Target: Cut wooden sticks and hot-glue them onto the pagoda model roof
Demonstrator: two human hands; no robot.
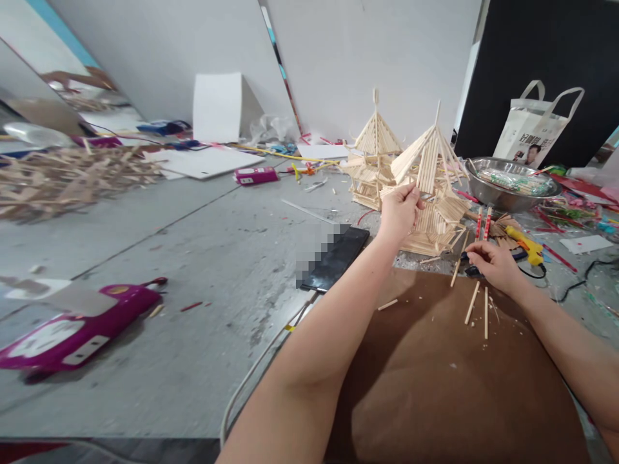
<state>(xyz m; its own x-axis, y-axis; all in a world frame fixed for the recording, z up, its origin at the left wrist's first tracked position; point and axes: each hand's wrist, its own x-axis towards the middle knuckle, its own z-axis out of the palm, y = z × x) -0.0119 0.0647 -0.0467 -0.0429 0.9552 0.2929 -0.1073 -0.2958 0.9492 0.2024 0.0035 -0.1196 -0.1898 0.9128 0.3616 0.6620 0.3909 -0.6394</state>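
A pagoda-like model of thin wooden sticks (430, 225) stands at the table's back edge of the brown cloth (435, 367). My left hand (401, 209) is closed at its roof, fingers pinched on the sticks. A second stick model (374, 161) stands behind it to the left. My right hand (488, 261) is closed near the black-handled tool (471, 270), to the right of the model; whatever its fingers hold is too small to make out. Loose sticks (486, 312) lie on the cloth just below that hand.
A yellow glue gun (527, 245) lies right of my right hand, before a metal bowl (512, 183). A black phone (336, 258) is left of the cloth. Purple power strips (91, 325) and a pile of wood strips (72, 180) are further left. A white bag (534, 132) stands behind.
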